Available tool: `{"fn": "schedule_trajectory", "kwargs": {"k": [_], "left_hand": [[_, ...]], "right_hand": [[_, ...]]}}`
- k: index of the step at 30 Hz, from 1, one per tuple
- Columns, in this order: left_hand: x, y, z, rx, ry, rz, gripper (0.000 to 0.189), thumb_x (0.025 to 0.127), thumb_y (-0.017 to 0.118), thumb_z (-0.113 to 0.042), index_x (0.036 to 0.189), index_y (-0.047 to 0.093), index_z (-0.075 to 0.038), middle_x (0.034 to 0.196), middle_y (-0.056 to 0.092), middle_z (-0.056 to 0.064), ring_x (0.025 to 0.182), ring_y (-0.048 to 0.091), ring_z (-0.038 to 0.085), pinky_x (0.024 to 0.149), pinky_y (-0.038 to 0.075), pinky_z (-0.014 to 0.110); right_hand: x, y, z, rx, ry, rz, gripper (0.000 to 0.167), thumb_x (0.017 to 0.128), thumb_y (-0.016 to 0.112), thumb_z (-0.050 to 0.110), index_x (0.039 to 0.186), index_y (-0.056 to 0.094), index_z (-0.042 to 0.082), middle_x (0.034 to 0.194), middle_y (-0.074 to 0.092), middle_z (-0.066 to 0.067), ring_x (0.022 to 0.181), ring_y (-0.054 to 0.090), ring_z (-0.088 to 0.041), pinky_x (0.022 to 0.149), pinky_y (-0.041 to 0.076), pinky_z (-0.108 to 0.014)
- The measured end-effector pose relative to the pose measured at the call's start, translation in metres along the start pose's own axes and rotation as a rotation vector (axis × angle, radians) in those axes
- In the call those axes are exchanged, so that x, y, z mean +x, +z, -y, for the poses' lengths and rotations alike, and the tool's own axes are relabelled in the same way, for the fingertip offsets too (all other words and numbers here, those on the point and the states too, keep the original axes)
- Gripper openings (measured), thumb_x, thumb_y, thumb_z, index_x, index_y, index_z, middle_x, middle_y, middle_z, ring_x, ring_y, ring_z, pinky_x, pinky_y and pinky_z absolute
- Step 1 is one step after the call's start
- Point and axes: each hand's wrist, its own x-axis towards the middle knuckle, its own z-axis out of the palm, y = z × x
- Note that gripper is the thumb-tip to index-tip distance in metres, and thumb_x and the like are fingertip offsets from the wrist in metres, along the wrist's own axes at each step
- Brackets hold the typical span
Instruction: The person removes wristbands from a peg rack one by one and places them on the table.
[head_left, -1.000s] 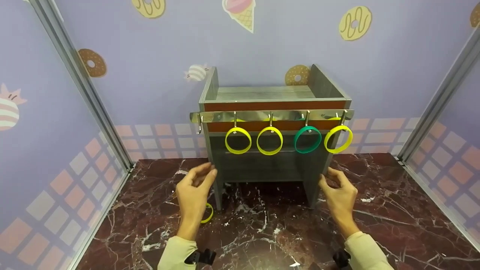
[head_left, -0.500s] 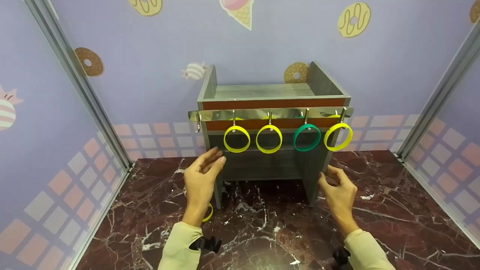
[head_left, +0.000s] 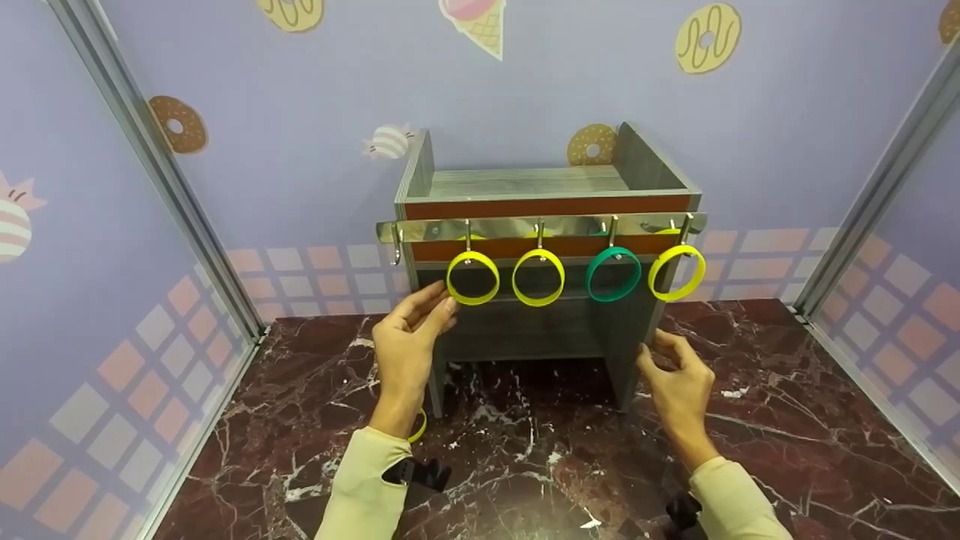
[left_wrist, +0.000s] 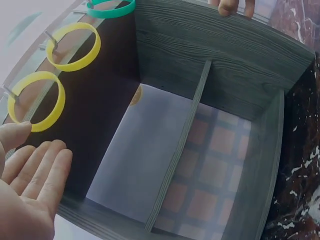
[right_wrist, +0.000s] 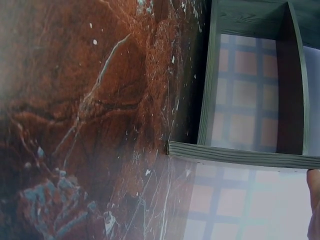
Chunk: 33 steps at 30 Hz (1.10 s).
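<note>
Several rings hang from the metal hook rail (head_left: 570, 228) across the front of a small grey wooden shelf (head_left: 525, 330). The leftmost yellow ring (head_left: 493, 296) has my left hand (head_left: 409, 341) at its lower left side. In the left wrist view, the thumb tip overlaps that yellow ring's (left_wrist: 61, 95) lower edge, while the other fingers extend below it, spread from the thumb. My right hand (head_left: 682, 386) grips the front edge of the shelf's right side panel. Further right along the rail are another yellow ring (head_left: 561, 292), a green ring (head_left: 637, 283) and a yellow ring (head_left: 700, 279).
The leftmost hook (head_left: 397, 251) carries no ring. One more yellow ring (head_left: 421, 427) lies on the dark red marbled tabletop (head_left: 525, 495), partly hidden by my left forearm. Patterned walls (head_left: 315, 172) stand behind and on both sides.
My left hand has risen and moved right, from beside the shelf's left panel up to the leftmost hanging ring. The right hand keeps its place on the right panel.
</note>
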Motion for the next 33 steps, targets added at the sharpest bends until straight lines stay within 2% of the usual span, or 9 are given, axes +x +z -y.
{"fn": "schedule_trajectory", "kwargs": {"k": [4, 11, 21, 24, 29, 33], "left_hand": [[0.002, 0.002, -0.002, -0.030, 0.003, 0.006, 0.025, 0.093, 0.077, 0.009, 0.117, 0.073, 0.014, 0.108, 0.076, 0.024, 0.092, 0.078, 0.023, 0.084, 0.064, 0.037], [0.002, 0.006, -0.007, -0.058, 0.014, 0.015, 0.021, 0.091, 0.078, 0.010, 0.111, 0.075, 0.014, 0.102, 0.077, 0.022, 0.090, 0.078, 0.023, 0.083, 0.064, 0.039], [0.003, 0.011, -0.020, -0.074, 0.059, 0.016, 0.019, 0.091, 0.078, 0.010, 0.110, 0.075, 0.014, 0.102, 0.078, 0.021, 0.090, 0.077, 0.023, 0.084, 0.064, 0.039], [0.003, 0.011, -0.023, -0.071, 0.073, 0.020, 0.019, 0.092, 0.078, 0.010, 0.110, 0.075, 0.013, 0.102, 0.078, 0.021, 0.089, 0.077, 0.023, 0.084, 0.064, 0.039], [0.001, 0.009, -0.028, -0.072, 0.097, 0.022, 0.019, 0.092, 0.079, 0.008, 0.111, 0.075, 0.013, 0.103, 0.078, 0.021, 0.090, 0.078, 0.024, 0.083, 0.064, 0.038], [0.000, 0.009, -0.032, -0.082, 0.107, 0.023, 0.022, 0.092, 0.078, 0.010, 0.112, 0.072, 0.018, 0.103, 0.077, 0.023, 0.092, 0.078, 0.025, 0.084, 0.064, 0.040]], "right_hand": [[0.000, 0.001, 0.001, 0.002, 0.005, -0.008, 0.020, 0.084, 0.075, -0.016, 0.104, 0.075, -0.014, 0.095, 0.077, -0.024, 0.082, 0.075, -0.011, 0.068, 0.053, -0.007], [0.000, 0.001, 0.001, -0.017, -0.002, -0.011, 0.021, 0.083, 0.077, -0.015, 0.104, 0.076, -0.013, 0.094, 0.078, -0.022, 0.082, 0.077, -0.018, 0.067, 0.057, -0.013], [0.001, 0.001, 0.000, 0.011, -0.004, -0.009, 0.021, 0.084, 0.077, -0.019, 0.104, 0.075, -0.014, 0.095, 0.077, -0.026, 0.081, 0.069, 0.005, 0.065, 0.053, -0.007], [0.001, 0.001, 0.000, 0.006, -0.005, -0.012, 0.021, 0.084, 0.077, -0.019, 0.104, 0.075, -0.014, 0.094, 0.077, -0.025, 0.081, 0.067, 0.009, 0.066, 0.052, -0.007], [0.001, 0.002, -0.001, 0.016, -0.003, -0.010, 0.021, 0.084, 0.076, -0.018, 0.104, 0.074, -0.015, 0.094, 0.076, -0.026, 0.081, 0.069, 0.005, 0.068, 0.053, -0.007], [0.000, 0.001, -0.002, 0.033, 0.014, -0.005, 0.021, 0.084, 0.077, -0.019, 0.104, 0.074, -0.015, 0.094, 0.076, -0.027, 0.080, 0.069, 0.007, 0.066, 0.053, -0.008]]}}
